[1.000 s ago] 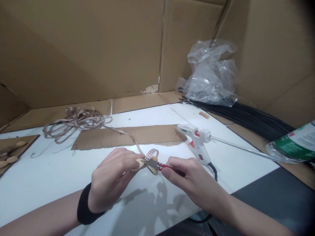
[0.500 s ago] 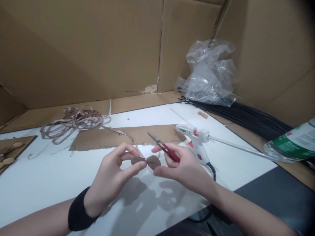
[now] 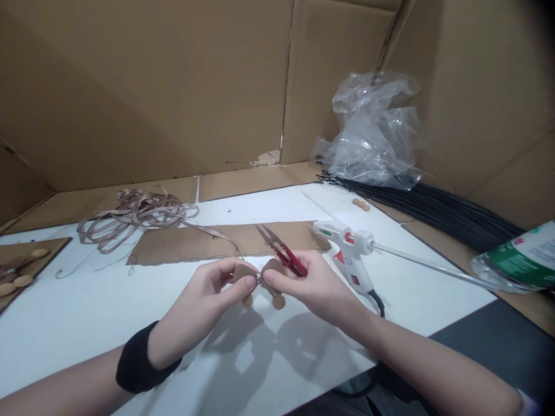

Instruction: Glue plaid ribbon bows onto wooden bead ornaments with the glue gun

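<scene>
My left hand (image 3: 208,289) pinches the left side of a small brown bow-shaped piece (image 3: 255,276) with round discs at its lower ends. My right hand (image 3: 310,283) pinches the piece's right side, thumb and forefinger closed, and also grips red-handled thread snips (image 3: 281,249) whose blades point up and to the left. Both hands hover just above the white table (image 3: 78,323). A checked ribbon (image 3: 134,215) lies coiled at the back left, with one strand trailing over a cardboard strip (image 3: 208,241) toward my hands.
A white glue gun (image 3: 347,245) lies right of my hands, its cable running off the front edge. Black rods (image 3: 437,208) and a clear plastic bag (image 3: 375,133) fill the back right. A green-labelled bottle (image 3: 520,260) lies far right. Round discs (image 3: 21,281) rest at far left. Cardboard walls surround the table.
The snips have come off the ribbon and swung upward in my right hand. The ribbon loop is gone from the piece. Both hands now pinch the brown piece together at its middle.
</scene>
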A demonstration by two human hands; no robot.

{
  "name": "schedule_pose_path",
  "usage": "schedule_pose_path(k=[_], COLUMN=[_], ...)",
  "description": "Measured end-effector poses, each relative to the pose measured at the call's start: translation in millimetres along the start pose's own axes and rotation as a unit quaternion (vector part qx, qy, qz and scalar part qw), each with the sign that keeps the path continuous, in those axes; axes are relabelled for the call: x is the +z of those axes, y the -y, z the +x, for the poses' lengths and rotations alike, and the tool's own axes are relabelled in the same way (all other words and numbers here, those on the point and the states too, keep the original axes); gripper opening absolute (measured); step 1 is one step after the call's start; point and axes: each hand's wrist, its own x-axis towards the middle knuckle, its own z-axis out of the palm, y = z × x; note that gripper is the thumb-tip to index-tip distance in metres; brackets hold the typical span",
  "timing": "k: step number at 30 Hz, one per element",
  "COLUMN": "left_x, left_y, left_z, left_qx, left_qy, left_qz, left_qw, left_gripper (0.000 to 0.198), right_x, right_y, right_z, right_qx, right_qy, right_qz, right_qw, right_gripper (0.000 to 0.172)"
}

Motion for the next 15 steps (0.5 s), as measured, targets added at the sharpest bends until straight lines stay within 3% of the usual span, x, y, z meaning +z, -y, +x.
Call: schedule_pose_path(k=[5,10,15], left_x=[-0.7,-0.2,3.4], left_y=[0.5,2.0,7.1], left_z=[0.2,-1.9,-0.9], left_qx=[0.002,0.009,-0.021], left_qy=[-0.017,-0.052,-0.08], left_qz=[0.019,0.078,0.054], left_qw=[1.0,0.996,0.995], left_gripper=[0.02,0.025,0.023], right_x=[0.5,2.0,3.2], right_y=[-1.0,-0.6,-4.9], right_z=[7.9,12.2,16.6], right_qx=[0.015,0.03,0.03], right_qy=[0.0,0.052,0.049], right_qz=[-0.013,0.018,0.006], right_qw=[1.0,0.998,0.998], right_gripper=[0.019,0.018,0.014])
